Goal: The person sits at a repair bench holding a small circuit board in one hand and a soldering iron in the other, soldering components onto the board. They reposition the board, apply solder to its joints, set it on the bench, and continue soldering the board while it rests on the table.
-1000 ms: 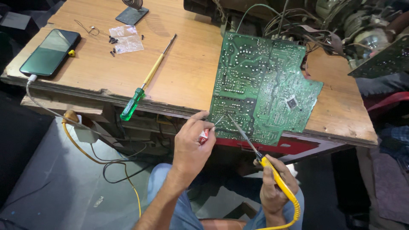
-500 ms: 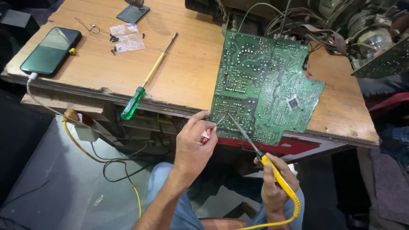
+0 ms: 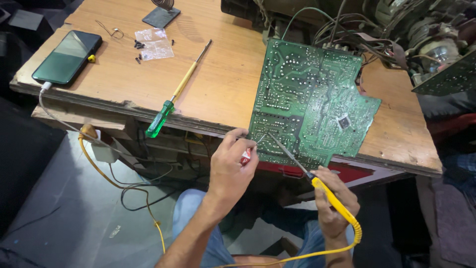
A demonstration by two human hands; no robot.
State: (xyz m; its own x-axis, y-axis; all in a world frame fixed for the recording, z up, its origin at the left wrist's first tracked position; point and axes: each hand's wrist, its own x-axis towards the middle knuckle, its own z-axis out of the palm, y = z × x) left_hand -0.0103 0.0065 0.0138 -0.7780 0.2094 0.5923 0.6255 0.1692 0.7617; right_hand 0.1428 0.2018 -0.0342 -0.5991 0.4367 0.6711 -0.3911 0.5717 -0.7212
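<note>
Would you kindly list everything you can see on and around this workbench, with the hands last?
circuit board: one, green, solder side up, overhanging the bench's near edge
soldering iron: one, yellow handle with coiled yellow cord, tip at the board's lower edge
screwdriver: one, green handle, yellow shaft, lying on the bench
phone: one, dark, far left corner, white cable plugged in
plastic bag: one, clear, small dark screws beside it
workbench: one, brown wood
left hand: pinching something thin at the board's edge
right hand: gripping the soldering iron
</note>
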